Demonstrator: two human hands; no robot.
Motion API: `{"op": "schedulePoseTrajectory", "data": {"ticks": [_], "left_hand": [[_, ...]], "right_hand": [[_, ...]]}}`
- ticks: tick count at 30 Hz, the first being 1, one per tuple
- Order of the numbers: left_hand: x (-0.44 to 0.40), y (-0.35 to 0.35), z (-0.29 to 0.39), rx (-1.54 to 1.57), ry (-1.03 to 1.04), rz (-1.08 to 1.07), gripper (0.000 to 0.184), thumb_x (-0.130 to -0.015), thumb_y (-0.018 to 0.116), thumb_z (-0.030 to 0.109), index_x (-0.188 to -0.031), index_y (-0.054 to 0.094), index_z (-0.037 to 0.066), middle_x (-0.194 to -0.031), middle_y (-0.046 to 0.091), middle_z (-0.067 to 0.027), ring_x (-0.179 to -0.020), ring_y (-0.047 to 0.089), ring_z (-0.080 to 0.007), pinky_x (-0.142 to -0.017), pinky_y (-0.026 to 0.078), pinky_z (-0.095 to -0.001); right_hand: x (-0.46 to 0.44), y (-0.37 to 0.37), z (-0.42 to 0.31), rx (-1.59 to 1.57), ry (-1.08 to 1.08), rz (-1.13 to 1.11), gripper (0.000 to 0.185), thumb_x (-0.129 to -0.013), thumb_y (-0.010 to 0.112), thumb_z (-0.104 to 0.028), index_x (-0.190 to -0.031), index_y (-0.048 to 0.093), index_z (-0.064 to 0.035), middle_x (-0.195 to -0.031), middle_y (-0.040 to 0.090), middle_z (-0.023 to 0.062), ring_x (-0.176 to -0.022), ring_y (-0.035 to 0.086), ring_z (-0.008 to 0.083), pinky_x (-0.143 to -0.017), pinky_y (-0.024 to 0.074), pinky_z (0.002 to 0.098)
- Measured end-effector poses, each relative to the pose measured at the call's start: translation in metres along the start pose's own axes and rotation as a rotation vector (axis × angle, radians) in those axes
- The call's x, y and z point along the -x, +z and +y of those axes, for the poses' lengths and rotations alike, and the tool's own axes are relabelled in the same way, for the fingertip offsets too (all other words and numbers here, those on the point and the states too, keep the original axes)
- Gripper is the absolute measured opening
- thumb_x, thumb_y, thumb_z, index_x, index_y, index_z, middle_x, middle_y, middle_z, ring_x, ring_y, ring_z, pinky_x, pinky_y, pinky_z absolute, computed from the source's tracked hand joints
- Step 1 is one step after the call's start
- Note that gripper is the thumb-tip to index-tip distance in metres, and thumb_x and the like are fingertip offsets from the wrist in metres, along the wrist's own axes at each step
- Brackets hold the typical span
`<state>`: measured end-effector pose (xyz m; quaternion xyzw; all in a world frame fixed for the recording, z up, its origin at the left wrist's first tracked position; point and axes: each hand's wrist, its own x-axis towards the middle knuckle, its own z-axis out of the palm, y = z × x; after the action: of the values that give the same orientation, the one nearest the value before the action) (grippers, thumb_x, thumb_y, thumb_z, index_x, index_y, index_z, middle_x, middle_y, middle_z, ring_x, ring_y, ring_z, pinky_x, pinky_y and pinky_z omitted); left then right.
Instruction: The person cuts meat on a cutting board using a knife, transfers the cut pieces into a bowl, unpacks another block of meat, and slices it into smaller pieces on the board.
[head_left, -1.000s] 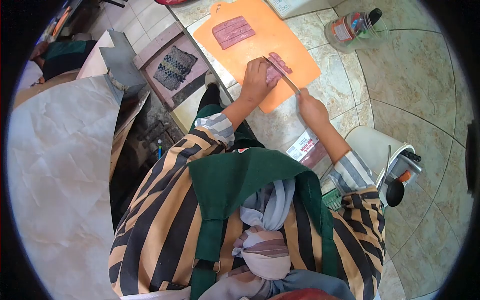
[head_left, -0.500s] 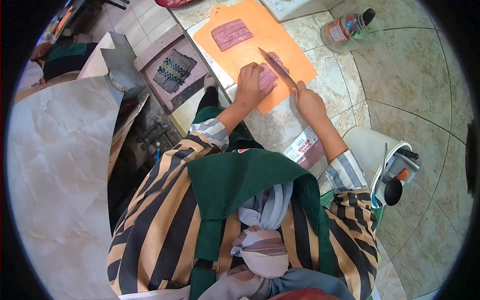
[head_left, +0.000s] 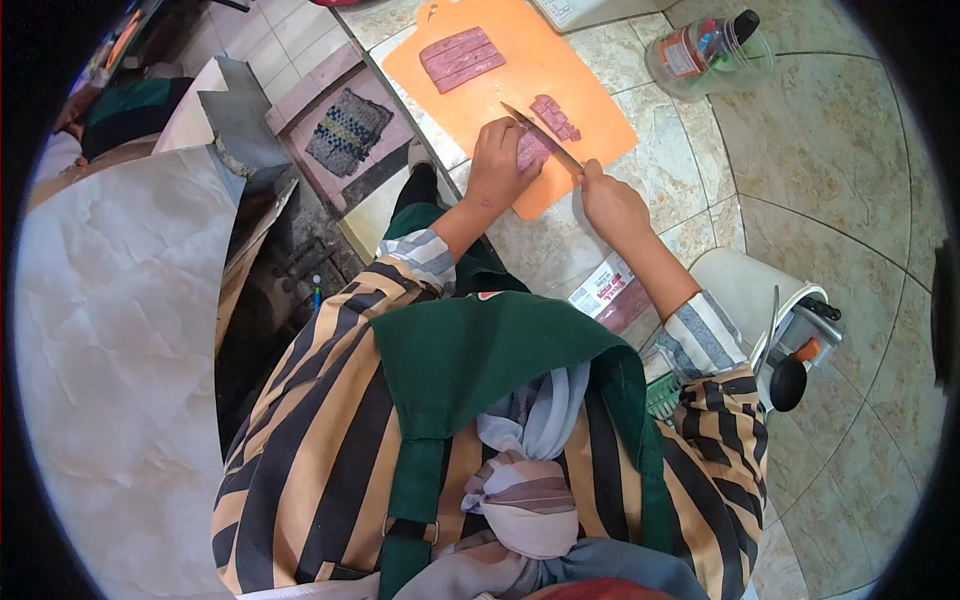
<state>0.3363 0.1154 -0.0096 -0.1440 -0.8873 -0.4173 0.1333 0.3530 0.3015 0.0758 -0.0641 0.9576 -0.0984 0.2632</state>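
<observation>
An orange cutting board [head_left: 590, 90] lies on the tiled counter. My left hand [head_left: 497, 165] is closed over a piece of pink meat [head_left: 531, 151] near the board's lower edge. In my right hand [head_left: 612, 203] is the handle of a knife [head_left: 545, 138], its blade slanting up and left along that piece, beside my left fingertips. Small cut pieces [head_left: 555, 118] lie just beyond the blade. Farther up the board rests a larger block of meat [head_left: 461, 60] with lengthwise cuts.
A clear jar [head_left: 680, 62] with small items stands at the upper right. A white bucket [head_left: 745, 283] of utensils, with a black ladle [head_left: 788, 384], sits right of my forearm. A labelled meat package [head_left: 612, 292] lies near my apron. Another person [head_left: 130, 115] is at the far left.
The knife blade has shifted from beside the cut pieces onto the held meat. Those pieces now lie apart from it, and my right hand has moved slightly left.
</observation>
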Motion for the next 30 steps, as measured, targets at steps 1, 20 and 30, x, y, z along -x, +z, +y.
{"op": "schedulePoseTrajectory", "data": {"ticks": [1,20,30], "left_hand": [[-0.001,0.000,-0.001,0.004,-0.002,-0.016,0.052,-0.065,0.079,0.012,-0.108,0.055,-0.004,-0.109,0.053,-0.0182,-0.105,0.050,-0.0364,-0.093,0.043,-0.0425],[0.000,0.004,-0.002,0.007,0.008,0.024,0.050,-0.066,0.080,0.013,-0.107,0.055,-0.002,-0.109,0.054,-0.0181,-0.106,0.050,-0.0354,-0.092,0.044,-0.0423],[0.001,0.004,-0.002,-0.001,0.016,0.031,0.049,-0.068,0.081,0.014,-0.106,0.055,-0.002,-0.111,0.054,-0.0180,-0.106,0.050,-0.0359,-0.092,0.044,-0.0428]], "right_hand": [[-0.001,-0.003,-0.002,-0.025,0.016,-0.028,0.026,-0.101,0.036,-0.027,-0.101,0.044,-0.0024,-0.079,0.066,0.0249,-0.074,0.066,0.0429,-0.065,0.0502,0.0538],[-0.031,0.033,-0.007,-0.044,-0.058,0.111,0.023,-0.100,0.040,-0.027,-0.099,0.044,-0.0039,-0.074,0.065,0.0251,-0.068,0.066,0.0409,-0.059,0.0514,0.0532],[0.006,0.033,0.025,0.034,-0.003,0.083,0.024,-0.100,0.040,-0.027,-0.099,0.044,-0.0032,-0.073,0.065,0.0238,-0.067,0.066,0.0414,-0.059,0.0519,0.0526]]}}
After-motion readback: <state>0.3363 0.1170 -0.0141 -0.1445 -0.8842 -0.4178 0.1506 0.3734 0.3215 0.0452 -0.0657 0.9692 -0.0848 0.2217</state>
